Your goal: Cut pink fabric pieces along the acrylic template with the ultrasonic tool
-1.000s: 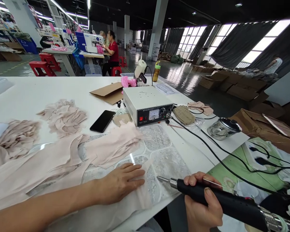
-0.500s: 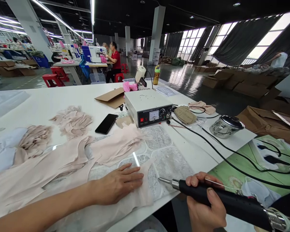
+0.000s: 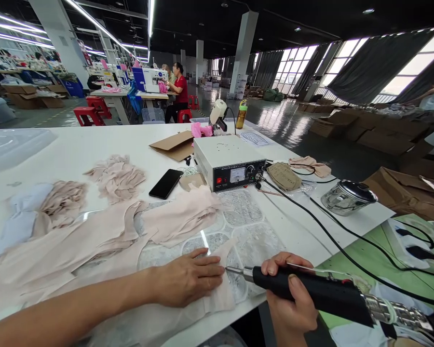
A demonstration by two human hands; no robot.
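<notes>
My left hand (image 3: 190, 277) lies flat, fingers stretched, on a pale pink fabric piece (image 3: 217, 301) at the table's front edge. My right hand (image 3: 289, 301) is wrapped round a black hand-held tool (image 3: 311, 291) with a metal tip. The tip (image 3: 233, 270) sits right by my left fingertips, over the fabric. A black cable (image 3: 311, 217) runs from the tool side to a white control box (image 3: 228, 161) with a dial. Under the fabric is a patterned glass sheet (image 3: 251, 241).
Piles of pink cut fabric (image 3: 115, 176) lie on the white table (image 3: 75, 144), with a black phone (image 3: 165, 183), cardboard (image 3: 173, 143) and a metal pot (image 3: 347, 197). A person in red (image 3: 181, 91) sits at a far sewing table. Cardboard boxes (image 3: 401, 193) stand right.
My right hand has brought the tool leftward, so its tip now reaches my left fingertips. My left hand stayed flat on the fabric. The view shifted slightly.
</notes>
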